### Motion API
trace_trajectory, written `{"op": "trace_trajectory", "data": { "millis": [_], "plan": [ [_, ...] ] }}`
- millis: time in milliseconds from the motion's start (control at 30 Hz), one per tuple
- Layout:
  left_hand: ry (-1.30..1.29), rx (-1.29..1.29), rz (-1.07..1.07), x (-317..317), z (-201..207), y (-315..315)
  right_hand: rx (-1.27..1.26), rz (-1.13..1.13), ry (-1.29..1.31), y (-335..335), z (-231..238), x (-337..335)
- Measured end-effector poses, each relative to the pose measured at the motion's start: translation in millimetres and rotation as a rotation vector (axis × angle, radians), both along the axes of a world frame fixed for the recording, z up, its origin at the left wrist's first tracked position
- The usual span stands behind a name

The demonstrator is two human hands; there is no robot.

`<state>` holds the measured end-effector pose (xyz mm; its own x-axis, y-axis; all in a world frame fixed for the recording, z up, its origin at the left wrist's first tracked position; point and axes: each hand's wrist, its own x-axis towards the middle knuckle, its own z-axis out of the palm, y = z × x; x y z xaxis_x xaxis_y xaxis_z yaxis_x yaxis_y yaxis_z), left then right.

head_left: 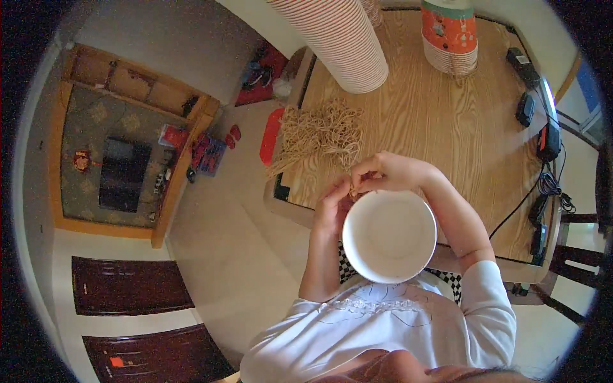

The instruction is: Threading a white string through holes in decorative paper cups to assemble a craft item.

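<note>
A white paper bucket (391, 237) sits in front of my chest with its open top toward me, its inside bare white. At its far left rim my left hand (333, 203) and my right hand (391, 172) meet, fingers closed in a pinch. A small bit of tan cord (353, 191) shows between the fingertips; most of it is hidden by them. My right wrist passes over the far side of the bucket. Just beyond the hands, a loose heap of tan cords (322, 134) lies at the table's left edge.
A tall stack of nested paper buckets (345, 48) leans at the back of the wooden table (415, 121). Another stack with an orange and green print (450, 35) stands right of it, cords at its base. Black adapters and cables (546, 143) line the right edge. A red stool (271, 137) is left.
</note>
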<state>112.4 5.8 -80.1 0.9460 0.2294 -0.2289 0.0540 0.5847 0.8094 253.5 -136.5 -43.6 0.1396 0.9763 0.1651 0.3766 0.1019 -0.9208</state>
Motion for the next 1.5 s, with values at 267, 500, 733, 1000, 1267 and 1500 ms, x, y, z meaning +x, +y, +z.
{"op": "trace_trajectory", "data": {
  "millis": [267, 500, 733, 1000, 1267, 1500],
  "plan": [
    [-0.069, -0.147, -0.172, 1, -5, 1, 0.109, 0.269, 0.243, 5, -10, 9],
    [-0.035, -0.173, -0.134, 2, 2, -6, 0.070, 0.249, 0.214, 3, -13, 9],
    [0.050, -0.065, -0.031, -1, -12, 4, -0.034, 0.086, 0.019, 1, -8, 8],
    [0.103, 0.659, 0.140, -6, 8, -1, -0.004, -0.053, -0.134, -2, -6, 3],
    [0.018, 0.878, 0.096, -6, 16, -2, 0.016, 0.002, -0.198, -7, 0, 4],
    [0.187, 0.486, -0.029, -7, 11, 6, -0.014, 0.029, -0.101, -13, 9, 7]
  ]
}}
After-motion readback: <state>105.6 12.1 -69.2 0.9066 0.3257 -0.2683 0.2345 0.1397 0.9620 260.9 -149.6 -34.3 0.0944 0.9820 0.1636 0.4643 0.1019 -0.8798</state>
